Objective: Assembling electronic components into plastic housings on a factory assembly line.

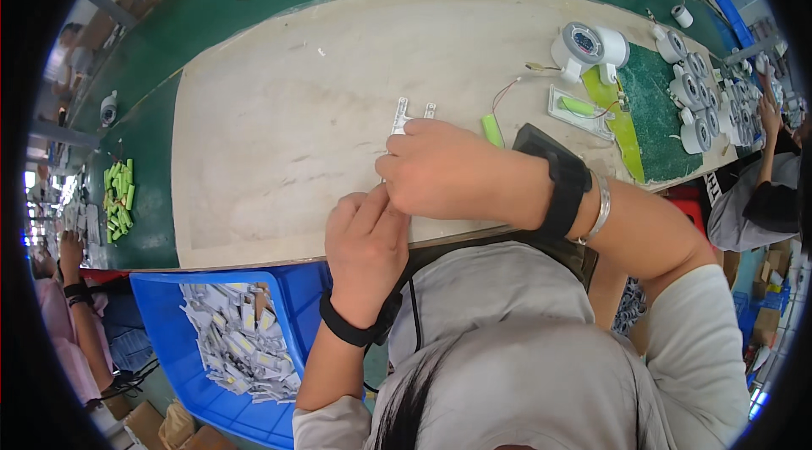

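My right hand (431, 167) is closed over a white plastic piece with narrow arms (400, 114), whose far ends stick out past the knuckles. Just below it, my left hand (368, 234) has its fingers pinched together and touching the right hand. What lies between the left fingertips is hidden. Beside my right wrist lies a green cylindrical battery (492, 130) with thin wires. Farther right, a white plastic housing (581, 114) has another green battery in it.
Behind the housing stand white round-headed lamps (584, 48), with several more (695, 95) on the right. Green batteries (119, 196) are heaped at the left. A blue bin (161, 323) of white parts stands below the table edge. People sit at both sides.
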Available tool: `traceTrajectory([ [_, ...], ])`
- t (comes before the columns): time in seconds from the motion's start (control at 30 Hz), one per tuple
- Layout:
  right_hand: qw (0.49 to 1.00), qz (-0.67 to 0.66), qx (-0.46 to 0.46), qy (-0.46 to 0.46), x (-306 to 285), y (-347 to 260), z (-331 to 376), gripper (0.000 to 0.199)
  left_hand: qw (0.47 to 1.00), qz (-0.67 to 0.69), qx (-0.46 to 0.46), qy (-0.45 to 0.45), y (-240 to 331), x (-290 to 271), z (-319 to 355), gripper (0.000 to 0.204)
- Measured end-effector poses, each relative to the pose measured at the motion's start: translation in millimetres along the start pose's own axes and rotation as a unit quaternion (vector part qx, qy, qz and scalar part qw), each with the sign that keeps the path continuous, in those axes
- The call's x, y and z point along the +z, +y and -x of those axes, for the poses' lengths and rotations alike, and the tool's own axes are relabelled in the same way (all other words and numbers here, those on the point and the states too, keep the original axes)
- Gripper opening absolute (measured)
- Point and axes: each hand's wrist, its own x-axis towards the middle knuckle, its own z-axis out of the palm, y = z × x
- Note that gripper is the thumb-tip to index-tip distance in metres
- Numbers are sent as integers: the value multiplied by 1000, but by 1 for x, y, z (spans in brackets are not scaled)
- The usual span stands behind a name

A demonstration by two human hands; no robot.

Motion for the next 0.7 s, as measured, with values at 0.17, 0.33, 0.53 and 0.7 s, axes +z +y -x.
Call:
traceTrajectory([
  [0.17, 995, -32, 3, -90, 0, 26, -10, 3, 1000, 9, -1, -21, 1, -2, -5, 18],
  [0.33, 760, -513, 312, 248, -62, 39, 44, 2, 999, 14, 17, -33, 0, 2, -12, 14],
  [0.53, 566, -773, 266, 108, -69, -36, 180, 3, 996, -30, 41, -71, 10, 7, -23, 13],
  [0.7, 247, -791, 493, 266, 17, -105, 300, 8, 986, -94, 64, -119, 2, 11, -23, 35],
])
